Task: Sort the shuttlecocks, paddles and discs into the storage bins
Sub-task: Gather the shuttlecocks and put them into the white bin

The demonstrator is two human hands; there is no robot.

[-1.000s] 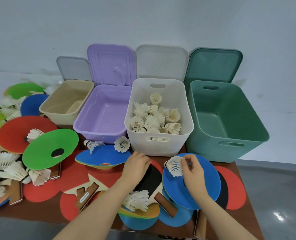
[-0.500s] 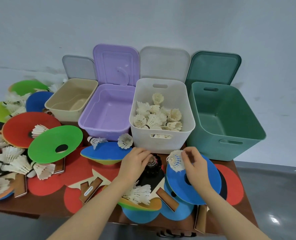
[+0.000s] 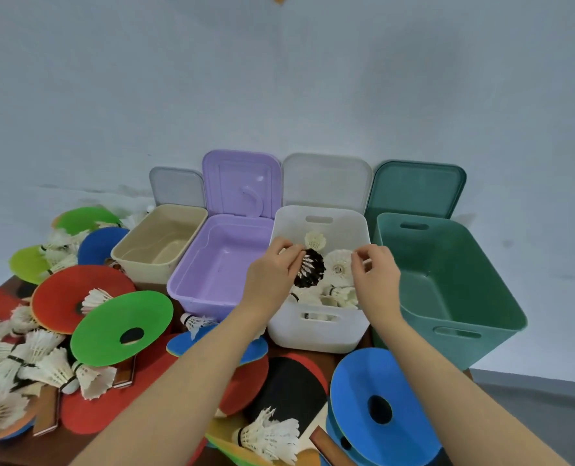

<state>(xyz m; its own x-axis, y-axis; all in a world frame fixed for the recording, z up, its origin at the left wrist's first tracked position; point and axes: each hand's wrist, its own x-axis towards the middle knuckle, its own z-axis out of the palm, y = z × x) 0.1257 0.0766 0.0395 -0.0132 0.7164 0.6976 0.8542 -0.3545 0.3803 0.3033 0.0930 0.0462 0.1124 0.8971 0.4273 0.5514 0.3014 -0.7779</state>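
Observation:
Both my hands are over the white bin (image 3: pixel 316 334), which holds several white shuttlecocks. My left hand (image 3: pixel 272 275) pinches a black shuttlecock (image 3: pixel 309 272) by its feathers above the pile. My right hand (image 3: pixel 377 275) pinches the feather rim of a white shuttlecock (image 3: pixel 339 268), whose cork faces me. Beige bin (image 3: pixel 160 243), purple bin (image 3: pixel 219 264) and green bin (image 3: pixel 447 280) stand open beside it with nothing visible inside. Discs lie on the table: green (image 3: pixel 121 327), red (image 3: pixel 77 294) and blue (image 3: pixel 380 401). Red and black paddles (image 3: pixel 279 381) lie under my forearms.
The bins' lids lean against the wall behind them. A heap of white shuttlecocks (image 3: pixel 17 364) covers the table's left side, and one more bunch (image 3: pixel 269 435) lies near the front edge. The table ends just right of the green bin, with grey floor (image 3: pixel 531 408) beyond.
Both hands have lifted off the table and moved forward over the white bin, the left carrying the black shuttlecock and the right the white one. The camera has tilted upward.

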